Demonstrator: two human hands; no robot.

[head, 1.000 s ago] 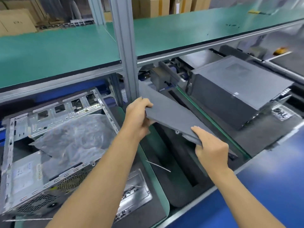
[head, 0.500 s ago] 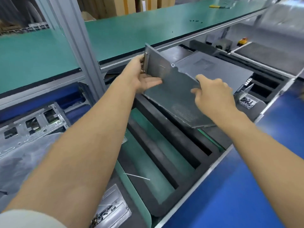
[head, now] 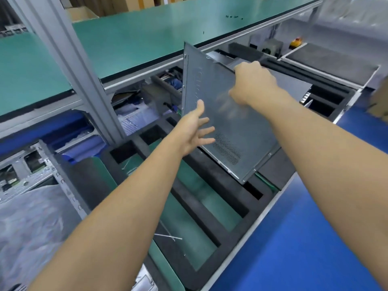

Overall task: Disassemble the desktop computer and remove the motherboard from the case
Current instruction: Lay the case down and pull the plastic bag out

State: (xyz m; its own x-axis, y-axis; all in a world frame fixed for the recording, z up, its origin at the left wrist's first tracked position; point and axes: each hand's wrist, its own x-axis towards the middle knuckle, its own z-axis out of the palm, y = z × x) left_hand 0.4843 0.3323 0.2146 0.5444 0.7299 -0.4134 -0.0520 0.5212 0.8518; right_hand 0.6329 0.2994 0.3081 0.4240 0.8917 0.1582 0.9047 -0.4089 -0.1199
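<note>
A green-topped workbench [head: 147,32] filled the upper frame. Centre frame, the grey side panel [head: 220,122] stood tilted above a black foam tray [head: 210,208]. The right hand [head: 252,82] gripped its top edge; the left hand [head: 193,131] lay spread beside it, whether touching was unclear.

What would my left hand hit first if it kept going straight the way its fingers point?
Most likely the grey panel that the right hand holds: the left hand is open, fingers aimed at its face. The remaining gap is unclear.
</note>
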